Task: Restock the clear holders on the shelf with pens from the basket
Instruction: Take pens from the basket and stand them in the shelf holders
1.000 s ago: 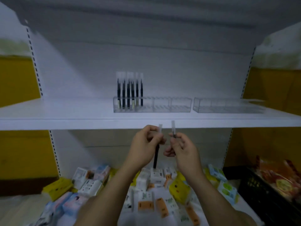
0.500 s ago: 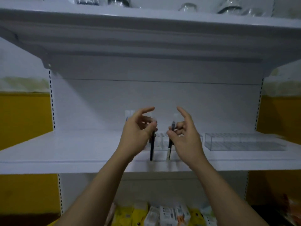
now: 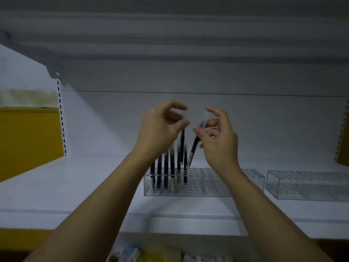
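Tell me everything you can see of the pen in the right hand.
The pen is slim, with a dark barrel, a pale band at its lower end and a clear cap on top, plastic by the look. The right hand pinches it near the cap between thumb and fingers. It tilts, top to the right, lower end just over the clear holder, beside the standing pens. Whether its tip is in a hole cannot be told.
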Demonstrator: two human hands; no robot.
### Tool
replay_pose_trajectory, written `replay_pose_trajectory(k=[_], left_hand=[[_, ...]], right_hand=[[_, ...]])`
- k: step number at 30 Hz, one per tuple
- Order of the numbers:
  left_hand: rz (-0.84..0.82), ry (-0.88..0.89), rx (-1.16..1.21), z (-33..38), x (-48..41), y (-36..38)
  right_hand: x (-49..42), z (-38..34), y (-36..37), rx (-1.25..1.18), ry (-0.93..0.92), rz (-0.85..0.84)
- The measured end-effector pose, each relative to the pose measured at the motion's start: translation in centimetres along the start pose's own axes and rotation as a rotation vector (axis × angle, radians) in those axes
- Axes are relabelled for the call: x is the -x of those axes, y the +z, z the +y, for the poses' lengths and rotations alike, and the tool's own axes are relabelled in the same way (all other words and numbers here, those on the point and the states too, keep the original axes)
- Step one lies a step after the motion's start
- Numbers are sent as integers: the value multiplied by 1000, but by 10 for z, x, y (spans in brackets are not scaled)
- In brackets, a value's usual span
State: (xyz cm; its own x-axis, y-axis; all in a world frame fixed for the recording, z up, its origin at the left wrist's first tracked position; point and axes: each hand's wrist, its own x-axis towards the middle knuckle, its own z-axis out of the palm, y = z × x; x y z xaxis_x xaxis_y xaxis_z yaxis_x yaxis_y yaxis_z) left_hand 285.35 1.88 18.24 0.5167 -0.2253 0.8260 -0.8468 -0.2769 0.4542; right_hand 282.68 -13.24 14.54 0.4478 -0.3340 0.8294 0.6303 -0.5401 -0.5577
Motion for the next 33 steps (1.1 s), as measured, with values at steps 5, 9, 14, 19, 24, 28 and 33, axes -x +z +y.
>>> replay_pose_trajectory(k=[5, 9, 14, 19, 24, 28, 33], left_hand=[[-46, -2, -65, -15, 0, 11], [-5, -4, -82, -23, 4, 10], [20, -1, -130, -24, 5, 9], [54, -47, -173, -21, 6, 11], [-15, -77, -219, -23, 11, 15], [-31, -79, -283, -25, 16, 19], [40, -102, -420, -28, 17, 19]], right_hand=[[-2, 18, 8, 1, 17, -31], [-1, 28, 12, 35, -8, -57], [-1, 29, 11, 150, -40, -133], [12, 30, 9, 306, -41, -293], [19, 28, 0, 443, -80, -472], [22, 23, -6, 525, -69, -577], [27, 22, -12, 520, -28, -590]])
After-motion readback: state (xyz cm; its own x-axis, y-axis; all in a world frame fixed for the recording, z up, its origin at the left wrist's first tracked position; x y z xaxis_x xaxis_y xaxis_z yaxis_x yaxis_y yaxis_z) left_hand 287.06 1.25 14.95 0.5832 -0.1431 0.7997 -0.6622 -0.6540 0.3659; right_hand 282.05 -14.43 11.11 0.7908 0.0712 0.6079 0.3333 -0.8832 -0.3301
